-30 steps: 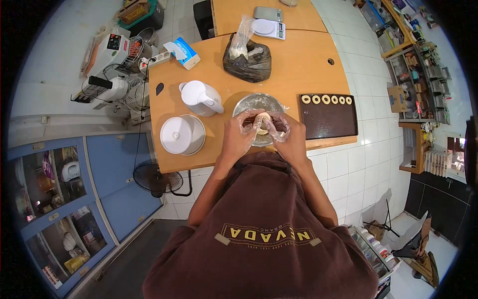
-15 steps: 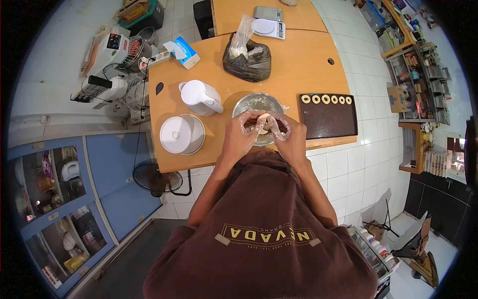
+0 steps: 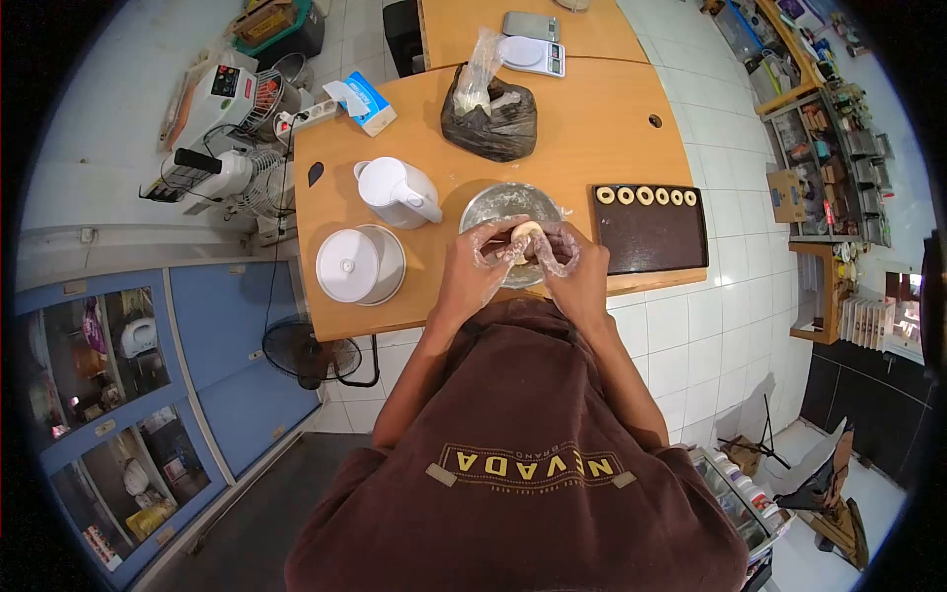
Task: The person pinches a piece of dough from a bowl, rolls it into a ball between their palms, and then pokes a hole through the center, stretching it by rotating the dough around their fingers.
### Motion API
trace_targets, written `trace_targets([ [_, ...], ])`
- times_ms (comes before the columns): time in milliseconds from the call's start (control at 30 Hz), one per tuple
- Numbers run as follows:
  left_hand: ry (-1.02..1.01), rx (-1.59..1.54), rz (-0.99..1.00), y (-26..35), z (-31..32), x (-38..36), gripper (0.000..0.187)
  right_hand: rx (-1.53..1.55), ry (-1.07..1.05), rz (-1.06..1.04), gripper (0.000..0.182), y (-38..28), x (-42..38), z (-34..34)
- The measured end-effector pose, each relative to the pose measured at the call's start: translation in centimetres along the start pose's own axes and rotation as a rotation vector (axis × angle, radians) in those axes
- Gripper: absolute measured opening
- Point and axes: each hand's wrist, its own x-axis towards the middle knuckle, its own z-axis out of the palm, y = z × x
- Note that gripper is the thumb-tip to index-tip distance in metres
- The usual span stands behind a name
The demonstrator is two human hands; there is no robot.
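A small pale piece of dough is pinched between the fingertips of both my hands. My left hand curls in from the left and my right hand from the right, both dusted with flour. Beneath them stands a metal bowl with flour smeared on its inner wall; my hands hide much of its near half. Right of the bowl lies a dark baking tray, with a row of several dough rings along its far edge.
On the wooden table, a white pitcher and a lidded white tub stand to the left. Farther back are a black plastic bag, a tissue box and a white kitchen scale. A fan stands beside the table.
My fingers have shifted slightly around the dough, and more of its rounded top shows now. The bowl, tray and dough rings have stayed in place.
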Motion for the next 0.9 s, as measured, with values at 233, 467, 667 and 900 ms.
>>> trace_targets([
  [233, 0.041, -0.080, -0.001, -0.9, 0.0, 0.1, 0.032, -0.033, -0.034, 0.004, 0.020, 0.5, -0.2, -0.3],
  [467, -0.031, -0.051, -0.078, 0.3, -0.2, 0.2, 0.028, 0.021, -0.047, 0.017, 0.023, -0.5, 0.1, -0.4],
  [667, -0.011, -0.284, -0.053, 0.7, 0.1, 0.0, 0.027, -0.006, -0.006, -0.013, 0.021, -0.1, -0.1, -0.3],
  [900, -0.010, -0.238, -0.035, -0.2, -0.4, 0.4, 0.026, 0.193, -0.045, 0.051, 0.020, 1.1, -0.2, -0.1],
])
